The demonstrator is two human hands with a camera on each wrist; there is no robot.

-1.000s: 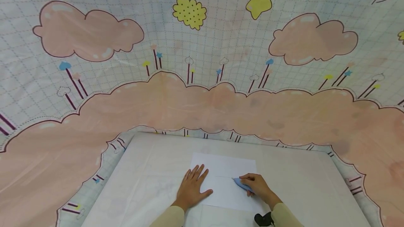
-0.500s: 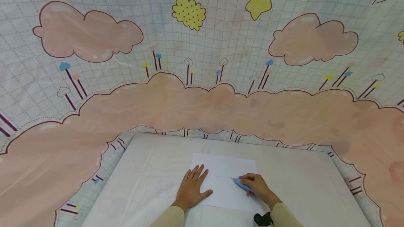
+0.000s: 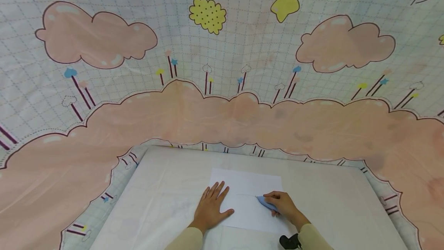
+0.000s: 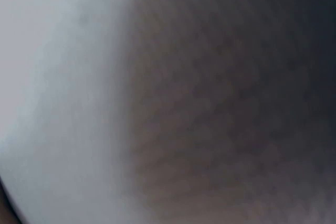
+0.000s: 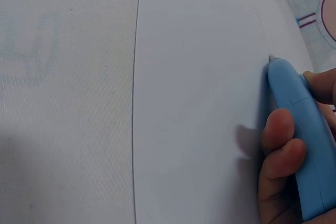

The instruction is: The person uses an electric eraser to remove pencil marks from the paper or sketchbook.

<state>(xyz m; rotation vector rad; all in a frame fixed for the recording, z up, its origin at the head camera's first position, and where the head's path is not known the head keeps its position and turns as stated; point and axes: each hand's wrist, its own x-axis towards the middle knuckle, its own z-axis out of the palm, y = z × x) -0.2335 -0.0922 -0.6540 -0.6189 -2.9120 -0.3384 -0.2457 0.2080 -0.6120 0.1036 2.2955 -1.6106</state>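
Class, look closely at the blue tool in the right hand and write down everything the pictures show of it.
The blue tool is slim and smooth, apparently plastic, with a rounded nose, a small pointed tip and a thin seam across its body. The right hand grips it, with fingers curled against its side. It is over the white paper, its nose pointing inward over the sheet; whether the tip touches the paper is hard to tell.

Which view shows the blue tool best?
The right wrist view: the blue tool appears large, its tip in sight. The head view shows it small, partly covered by the right hand; the blurred left wrist view shows none.
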